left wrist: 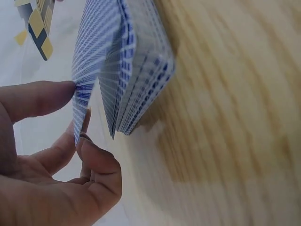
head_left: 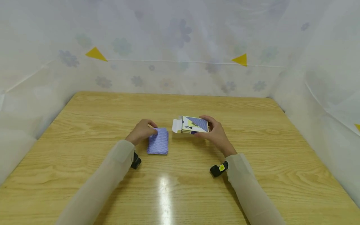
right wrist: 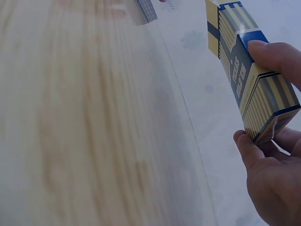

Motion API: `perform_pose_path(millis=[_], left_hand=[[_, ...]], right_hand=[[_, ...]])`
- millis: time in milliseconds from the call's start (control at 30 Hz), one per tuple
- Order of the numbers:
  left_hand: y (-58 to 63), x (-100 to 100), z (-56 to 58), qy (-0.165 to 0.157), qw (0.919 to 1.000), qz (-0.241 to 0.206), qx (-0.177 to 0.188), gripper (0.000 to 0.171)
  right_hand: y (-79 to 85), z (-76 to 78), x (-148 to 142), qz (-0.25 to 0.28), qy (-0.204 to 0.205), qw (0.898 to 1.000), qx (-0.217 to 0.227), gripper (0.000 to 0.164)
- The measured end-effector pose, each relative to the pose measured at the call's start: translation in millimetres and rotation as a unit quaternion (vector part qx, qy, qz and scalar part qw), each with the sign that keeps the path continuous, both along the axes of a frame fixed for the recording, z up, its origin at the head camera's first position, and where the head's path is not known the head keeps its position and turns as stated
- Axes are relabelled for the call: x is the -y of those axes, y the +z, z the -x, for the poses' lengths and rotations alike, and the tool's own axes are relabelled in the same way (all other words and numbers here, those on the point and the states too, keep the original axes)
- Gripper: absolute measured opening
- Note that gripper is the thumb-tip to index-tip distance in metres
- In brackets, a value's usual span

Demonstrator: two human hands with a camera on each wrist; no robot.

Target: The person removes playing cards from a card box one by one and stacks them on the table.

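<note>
A stack of blue-backed playing cards [head_left: 158, 142] lies on the wooden table, left of centre. At its upper left corner, my left hand [head_left: 142, 132] pinches a playing card [left wrist: 91, 52] between thumb and fingers. In the left wrist view that card's edge is raised away from the stack beneath it. My right hand [head_left: 216, 136] holds a card box [head_left: 194, 124] just above the table, thumb along its near side and fingers at the far side. The box's white flap [head_left: 177, 126] sticks out open, facing left toward the stack. Printing shows on the box's narrow side [right wrist: 237, 70].
The wood-grain table [head_left: 180, 175] spreads out around both hands. Pale flower-patterned sheeting [head_left: 168, 37] hangs at the back and both sides, with yellow triangles [head_left: 239, 60] stuck to it. A black strap device [head_left: 218, 169] sits at the right wrist.
</note>
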State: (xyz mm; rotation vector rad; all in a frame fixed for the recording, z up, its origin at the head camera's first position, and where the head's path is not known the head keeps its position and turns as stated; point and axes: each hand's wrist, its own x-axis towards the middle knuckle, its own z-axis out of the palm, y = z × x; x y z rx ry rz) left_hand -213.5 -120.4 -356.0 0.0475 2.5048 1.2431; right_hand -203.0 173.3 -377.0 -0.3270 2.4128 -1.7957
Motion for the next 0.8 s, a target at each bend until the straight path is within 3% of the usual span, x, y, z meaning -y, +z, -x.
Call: perform_pose_path(millis=[533,800], left_hand=[[-5.9,-8,-1.8,-0.010,0.9934,0.073,-0.088,0.024],[-9.6,-10,-3.4,-0.011,0.9913,0.089,-0.097,0.023]], right_hand=[[-2.2,2.3,0,-0.005,0.000,1.000,-0.001,0.074],[-2.1,1.9,-1,-0.007,0.002,1.000,-0.002,0.073]])
